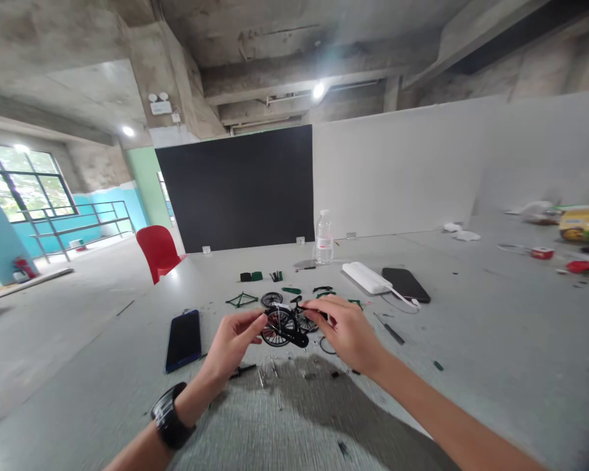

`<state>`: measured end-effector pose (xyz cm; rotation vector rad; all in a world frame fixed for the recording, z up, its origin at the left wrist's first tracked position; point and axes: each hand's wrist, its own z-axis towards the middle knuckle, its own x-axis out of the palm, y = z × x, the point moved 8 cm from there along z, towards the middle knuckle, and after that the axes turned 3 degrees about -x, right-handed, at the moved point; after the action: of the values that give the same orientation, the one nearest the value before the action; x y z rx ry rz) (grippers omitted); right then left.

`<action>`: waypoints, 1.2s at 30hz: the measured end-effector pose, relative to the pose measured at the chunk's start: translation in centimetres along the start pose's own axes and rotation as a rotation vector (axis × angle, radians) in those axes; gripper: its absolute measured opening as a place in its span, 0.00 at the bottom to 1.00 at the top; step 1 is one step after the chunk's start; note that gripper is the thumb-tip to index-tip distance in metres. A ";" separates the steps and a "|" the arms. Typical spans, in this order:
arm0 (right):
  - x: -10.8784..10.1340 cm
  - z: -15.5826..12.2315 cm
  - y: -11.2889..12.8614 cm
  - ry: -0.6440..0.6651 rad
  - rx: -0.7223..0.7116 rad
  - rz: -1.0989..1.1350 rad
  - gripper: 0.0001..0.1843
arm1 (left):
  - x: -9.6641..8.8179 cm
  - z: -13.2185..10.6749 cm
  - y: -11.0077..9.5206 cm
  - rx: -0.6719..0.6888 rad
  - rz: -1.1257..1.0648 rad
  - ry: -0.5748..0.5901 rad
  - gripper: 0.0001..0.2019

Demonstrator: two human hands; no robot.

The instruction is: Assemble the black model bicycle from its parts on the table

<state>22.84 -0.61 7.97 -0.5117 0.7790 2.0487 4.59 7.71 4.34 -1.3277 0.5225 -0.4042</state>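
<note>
Between my hands is a small black model bicycle (294,332), held just above the table. Its spoked rear wheel is close to my left hand (240,333), whose thumb and fingers pinch that end. My right hand (342,327) is closed on the other end, near the saddle, and its fingertips hide part of the frame. Behind the model lie a loose spoked wheel (271,299), a green bicycle frame (242,299) and a green flat part (291,290). Small clear and dark pieces (262,376) are scattered below my hands.
A dark phone (183,340) lies at the left. To the right are a screwdriver (389,328), a white power bank (366,278) with a cable and a black phone (406,284). A water bottle (324,239) stands at the back before a black panel (240,186).
</note>
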 end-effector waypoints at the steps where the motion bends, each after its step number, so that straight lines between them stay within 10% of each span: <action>1: 0.0 0.0 0.0 -0.006 -0.008 -0.001 0.16 | -0.1 0.1 0.1 0.001 0.004 0.001 0.23; 26: 2.5 0.9 2.4 0.068 -0.168 -0.052 0.17 | -0.3 0.7 0.9 0.021 0.090 0.111 0.16; 36: -1.5 1.8 -0.1 0.240 -0.017 -0.038 0.18 | -3.4 0.6 2.5 -0.072 -0.186 -0.112 0.14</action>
<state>23.67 -0.18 10.16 -0.7875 0.8854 1.9826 2.08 10.59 2.47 -1.4652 0.3231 -0.4644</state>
